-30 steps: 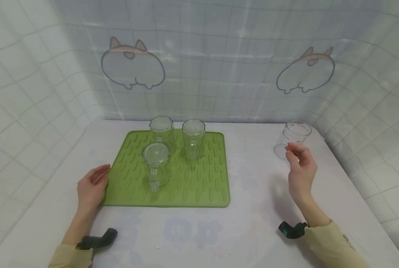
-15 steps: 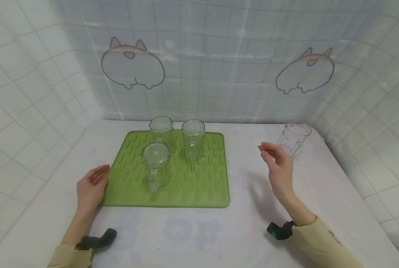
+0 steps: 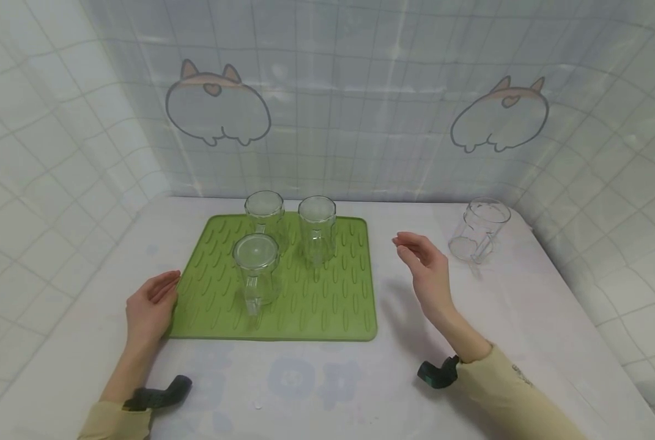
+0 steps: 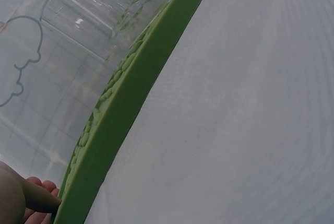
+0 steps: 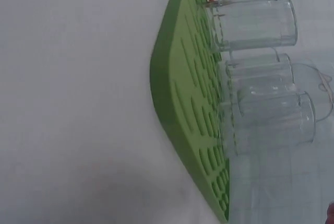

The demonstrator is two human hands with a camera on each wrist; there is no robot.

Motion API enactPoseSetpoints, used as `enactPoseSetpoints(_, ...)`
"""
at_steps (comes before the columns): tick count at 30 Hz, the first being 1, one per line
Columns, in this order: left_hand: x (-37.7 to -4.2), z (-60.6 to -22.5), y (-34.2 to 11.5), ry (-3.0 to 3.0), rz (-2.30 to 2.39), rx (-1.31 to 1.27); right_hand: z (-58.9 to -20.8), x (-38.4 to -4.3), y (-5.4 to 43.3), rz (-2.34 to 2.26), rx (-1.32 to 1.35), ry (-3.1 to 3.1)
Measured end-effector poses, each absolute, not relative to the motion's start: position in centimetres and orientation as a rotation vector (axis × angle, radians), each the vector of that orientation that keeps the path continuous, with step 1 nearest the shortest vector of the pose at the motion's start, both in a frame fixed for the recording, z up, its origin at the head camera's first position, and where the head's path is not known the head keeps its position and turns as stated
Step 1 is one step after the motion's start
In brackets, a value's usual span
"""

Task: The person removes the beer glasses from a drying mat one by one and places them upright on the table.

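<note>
Light, steady pressure seems best at the green mat, where the left hand touches its edge, gripping or not unclear; the narrow, unladen right hand should clear the three glass mugs on it. A lone mug stands to the right on the white table, before grid-printed sheeting.

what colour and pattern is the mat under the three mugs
The mat is green with raised elongated bumps, seen best in the head view.

At centre-left, clear cylindrical glass mugs are gleaming smoothly; a green rectangular rubbery mat is looking matt, ridged.
</note>
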State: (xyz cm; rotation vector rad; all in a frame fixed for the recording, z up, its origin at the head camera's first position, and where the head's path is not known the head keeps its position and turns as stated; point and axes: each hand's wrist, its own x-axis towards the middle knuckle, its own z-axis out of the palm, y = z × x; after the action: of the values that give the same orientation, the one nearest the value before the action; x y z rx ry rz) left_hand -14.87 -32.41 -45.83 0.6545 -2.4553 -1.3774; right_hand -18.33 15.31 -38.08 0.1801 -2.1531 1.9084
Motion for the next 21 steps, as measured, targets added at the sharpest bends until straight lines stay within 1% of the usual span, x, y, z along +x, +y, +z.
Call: enactPoseSetpoints(21, -14.9, -45.9, -32.3, -2.469, -1.387, 0.651, -38.2, -19.4, 11.0, 2.009, 0.279, -2.262)
